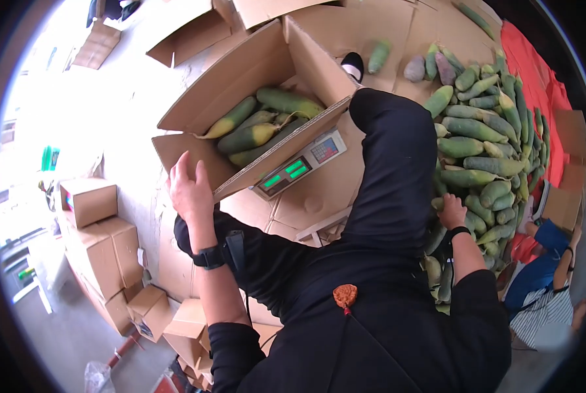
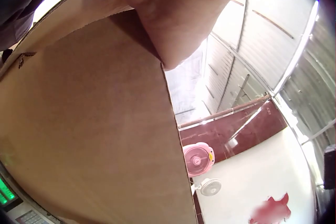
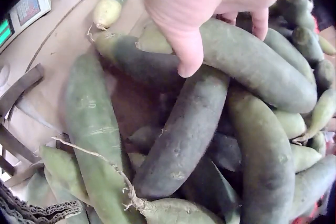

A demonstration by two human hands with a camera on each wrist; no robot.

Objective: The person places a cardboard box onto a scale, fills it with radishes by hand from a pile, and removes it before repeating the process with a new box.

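An open cardboard box (image 1: 224, 98) holds several green radishes (image 1: 237, 120) and stands beside a scale (image 1: 297, 168) with a lit green display. My left hand (image 1: 191, 193) rests at the box's near left corner, fingers extended; in the left wrist view the hand (image 2: 181, 14) touches the edge of a cardboard panel (image 2: 100, 113). At the radish pile, my right hand (image 1: 451, 213) reaches down from above. The right wrist view shows that hand (image 3: 210, 3) gripping a long green radish (image 3: 262, 71), thumb on the near side, fingertips partly hidden beyond it.
Stacked cartons (image 1: 106, 252) stand at the left. Red cloth (image 1: 535, 85) lies beyond the pile, and another person (image 1: 545, 275) is at the right edge. One loose radish (image 1: 378, 57) lies near a shoe (image 1: 352, 65). A slatted wooden piece (image 3: 18, 98) is left of the pile.
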